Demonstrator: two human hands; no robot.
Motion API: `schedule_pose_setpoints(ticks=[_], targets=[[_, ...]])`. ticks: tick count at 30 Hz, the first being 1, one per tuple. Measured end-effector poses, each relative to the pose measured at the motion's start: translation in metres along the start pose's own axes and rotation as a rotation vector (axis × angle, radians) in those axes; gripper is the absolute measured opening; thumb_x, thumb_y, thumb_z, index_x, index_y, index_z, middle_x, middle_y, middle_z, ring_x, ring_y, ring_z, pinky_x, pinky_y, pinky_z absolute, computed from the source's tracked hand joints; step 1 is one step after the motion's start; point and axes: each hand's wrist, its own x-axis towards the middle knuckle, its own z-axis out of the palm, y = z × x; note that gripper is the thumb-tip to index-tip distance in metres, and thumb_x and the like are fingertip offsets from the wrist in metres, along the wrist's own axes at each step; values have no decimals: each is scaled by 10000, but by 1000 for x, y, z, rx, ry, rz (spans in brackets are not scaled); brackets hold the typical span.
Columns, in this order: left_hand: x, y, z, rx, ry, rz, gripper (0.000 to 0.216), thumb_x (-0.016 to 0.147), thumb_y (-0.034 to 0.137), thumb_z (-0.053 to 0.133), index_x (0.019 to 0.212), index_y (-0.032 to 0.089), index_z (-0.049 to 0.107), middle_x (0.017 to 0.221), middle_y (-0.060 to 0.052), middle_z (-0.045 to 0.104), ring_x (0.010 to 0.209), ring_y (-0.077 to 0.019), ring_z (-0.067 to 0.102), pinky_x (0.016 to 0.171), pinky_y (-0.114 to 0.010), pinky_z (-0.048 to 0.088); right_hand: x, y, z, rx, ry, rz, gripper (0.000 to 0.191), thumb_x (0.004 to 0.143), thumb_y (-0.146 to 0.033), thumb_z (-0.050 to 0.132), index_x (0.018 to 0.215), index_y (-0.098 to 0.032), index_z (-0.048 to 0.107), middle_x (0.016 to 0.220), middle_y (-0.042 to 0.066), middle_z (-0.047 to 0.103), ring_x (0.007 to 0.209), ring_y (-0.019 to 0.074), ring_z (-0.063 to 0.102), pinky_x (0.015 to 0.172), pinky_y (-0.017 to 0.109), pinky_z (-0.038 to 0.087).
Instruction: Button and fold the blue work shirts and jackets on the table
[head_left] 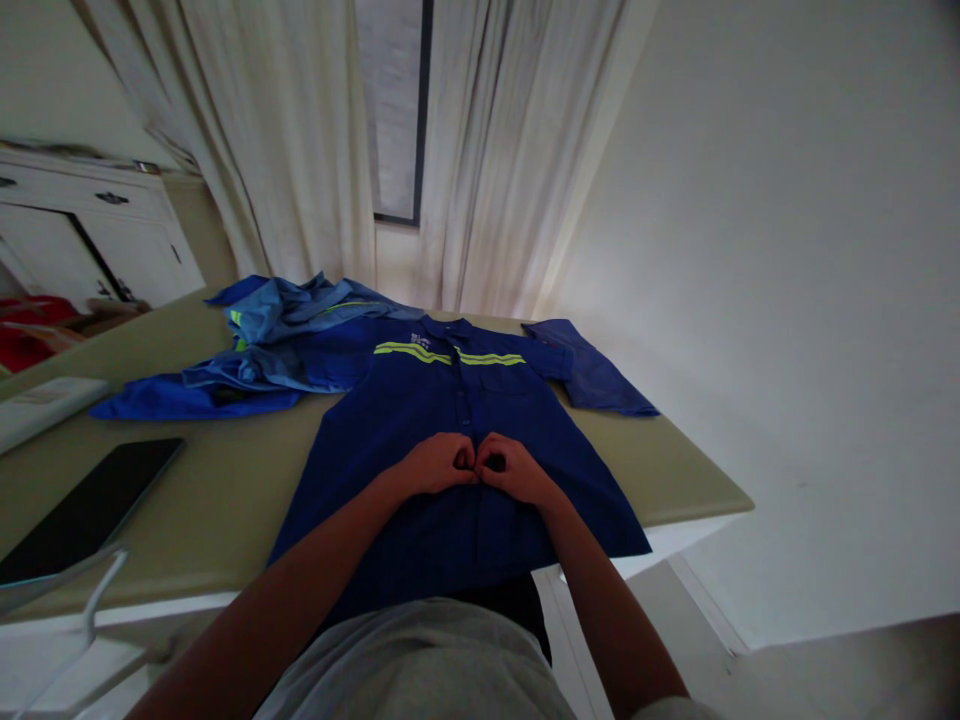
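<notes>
A dark blue work shirt (375, 430) with a yellow-green reflective stripe across the chest lies spread front up, its collar away from me and its hem over the near table edge. My left hand (442, 463) and my right hand (511, 468) meet at the shirt's button front, below the chest. Each has thumb and fingertips pinched on the cloth of the placket, the two pinches almost touching. Whether a button sits between the fingers is too small to make out.
On the beige table (225, 500) rest a heap of blue garments (292, 310), a folded dark blue garment (600, 370), a black tablet (97, 505) and a white box-like object (49, 408). A white wall (787, 300) borders the right side; curtains (300, 150) hang behind.
</notes>
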Motion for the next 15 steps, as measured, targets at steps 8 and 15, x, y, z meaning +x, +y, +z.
schedule_pose_setpoints(ticks=[8,15], targets=[[-2,5,3,36,36,-25,130,838,340,685,897,225,672,893,1,727,821,-183,669,677,-280,426,-3,2,7,-67,81,-117,39,924,-203,652,901,-211,623,982,43,617,911,176,593,813,298,465],[-2,13,12,152,117,-60,105,825,325,653,861,229,625,885,-13,717,808,-202,676,659,-297,434,-1,2,8,-22,99,-61,74,939,-231,632,872,-202,624,973,41,609,864,162,584,753,278,446]])
